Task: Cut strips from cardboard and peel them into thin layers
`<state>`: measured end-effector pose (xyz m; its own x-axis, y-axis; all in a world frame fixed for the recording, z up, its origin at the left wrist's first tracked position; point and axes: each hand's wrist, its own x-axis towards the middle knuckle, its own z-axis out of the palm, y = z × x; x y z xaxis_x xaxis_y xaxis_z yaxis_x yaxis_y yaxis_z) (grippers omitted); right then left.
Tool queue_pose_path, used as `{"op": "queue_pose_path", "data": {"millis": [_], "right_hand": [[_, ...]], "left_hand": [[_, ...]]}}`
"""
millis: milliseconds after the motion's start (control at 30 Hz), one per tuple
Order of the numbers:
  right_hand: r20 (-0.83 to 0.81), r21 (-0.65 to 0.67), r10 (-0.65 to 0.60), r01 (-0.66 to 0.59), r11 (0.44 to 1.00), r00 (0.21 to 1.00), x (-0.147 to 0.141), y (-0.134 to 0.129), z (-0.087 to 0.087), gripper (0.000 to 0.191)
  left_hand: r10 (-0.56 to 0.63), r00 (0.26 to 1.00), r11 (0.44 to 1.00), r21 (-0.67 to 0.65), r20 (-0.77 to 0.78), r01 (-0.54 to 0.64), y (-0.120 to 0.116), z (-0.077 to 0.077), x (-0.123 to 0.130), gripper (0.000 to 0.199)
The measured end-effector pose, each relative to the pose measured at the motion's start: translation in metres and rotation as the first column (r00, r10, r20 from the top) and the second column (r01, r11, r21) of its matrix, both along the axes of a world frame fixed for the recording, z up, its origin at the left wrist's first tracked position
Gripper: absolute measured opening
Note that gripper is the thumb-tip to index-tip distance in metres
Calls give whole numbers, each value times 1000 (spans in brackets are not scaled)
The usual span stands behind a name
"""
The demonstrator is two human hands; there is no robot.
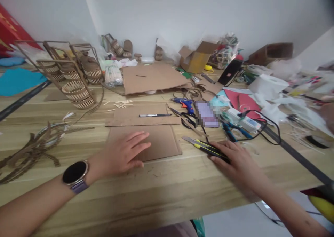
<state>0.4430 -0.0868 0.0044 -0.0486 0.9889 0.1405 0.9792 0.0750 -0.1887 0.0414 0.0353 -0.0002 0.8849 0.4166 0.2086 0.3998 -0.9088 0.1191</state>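
My left hand (122, 153), a watch at its wrist, is over the left part of a small flat cardboard sheet (164, 139). Its fingers are spread and hold nothing. In my right hand (237, 160) is a yellow-and-black box cutter (206, 147), low over the table, with its blade out and pointing left toward the cardboard's right edge. Behind that sheet lies a cardboard strip (125, 117) with a pen (155, 115) on top. Scissors (186, 120) and a blue glue gun (184, 104) are just beyond the knife.
Small woven lantern-like baskets (78, 91) stand at the left, behind coiled corrugated strips (31, 150). A large cardboard sheet (156, 78) lies at the back. To the right are a phone (207, 113), a power strip (245, 120) with a looping cable, and pliers (229, 131).
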Motion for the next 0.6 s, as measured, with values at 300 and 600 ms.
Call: {"op": "queue_pose_path", "data": {"millis": [300, 600], "right_hand": [[-15, -50, 139, -140, 989, 990, -10, 6, 1, 43], [12, -44, 186, -185, 982, 983, -7, 14, -1, 44]], "left_hand": [[-121, 986, 992, -41, -116, 117, -3, -9, 24, 56], [-49, 984, 996, -78, -171, 37, 1, -12, 32, 49]]}}
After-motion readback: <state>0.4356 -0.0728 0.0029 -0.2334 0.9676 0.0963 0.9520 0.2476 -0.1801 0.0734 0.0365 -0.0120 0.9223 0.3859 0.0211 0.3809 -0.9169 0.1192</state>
